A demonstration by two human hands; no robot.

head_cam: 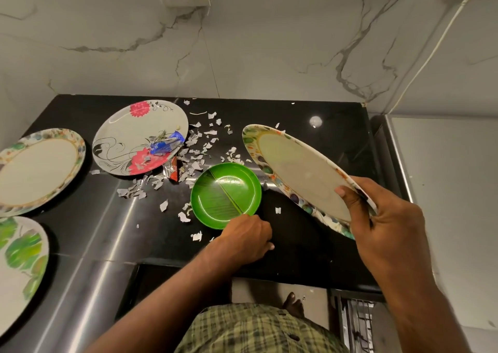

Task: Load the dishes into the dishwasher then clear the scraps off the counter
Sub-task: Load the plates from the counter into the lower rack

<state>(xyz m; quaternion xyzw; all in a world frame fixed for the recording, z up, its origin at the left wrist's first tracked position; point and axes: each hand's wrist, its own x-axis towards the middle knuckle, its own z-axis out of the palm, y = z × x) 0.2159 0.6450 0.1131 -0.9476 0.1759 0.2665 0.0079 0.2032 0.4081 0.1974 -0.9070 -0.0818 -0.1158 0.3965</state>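
Right hand (382, 218) grips a floral-rimmed plate (301, 169) by its near edge, tilted above the counter (323, 245). Left hand (246, 235) curls over the near rim of the green bowl (225, 195), just left of that plate. Paper scraps (199, 148) lie beyond the left hand.

Green leaf-veined bowl (225, 195), red-flowered grey plate (140, 137), black counter (310, 245), white grey-veined marble wall (256, 42), green-checked shorts (258, 331).

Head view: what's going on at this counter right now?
A person is gathering dishes. The right hand holds a floral-rimmed plate tilted above the black counter, while the left hand grips the near rim of a green bowl. Paper scraps and three other plates remain on the counter.
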